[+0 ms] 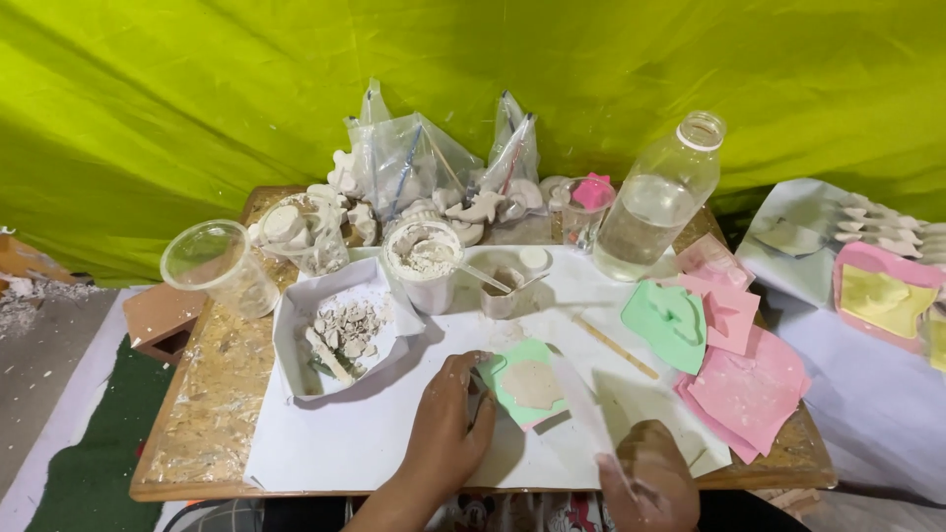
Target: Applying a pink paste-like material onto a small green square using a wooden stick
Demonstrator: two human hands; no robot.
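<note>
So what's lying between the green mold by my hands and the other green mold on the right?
A thin wooden stick on the white paper, seen in the head view.

Makeshift craft workshop — plaster casting stall, not kitchen or lab. Backdrop: yellow-green tarp (197, 89) hung as wall, creased. Low chipboard table (207, 394) dusted white, covered by white paper sheet (335, 443). On it: cup of white powder (426, 264), water bottle (658, 202), paper tray of broken plaster bits (340, 335), pink and green silicone moulds (734, 365), pile of cast white figures (473, 212) with plastic bags behind. Further moulds on side surface (877, 296) at right — rubble on floor at left (30, 296).
</note>
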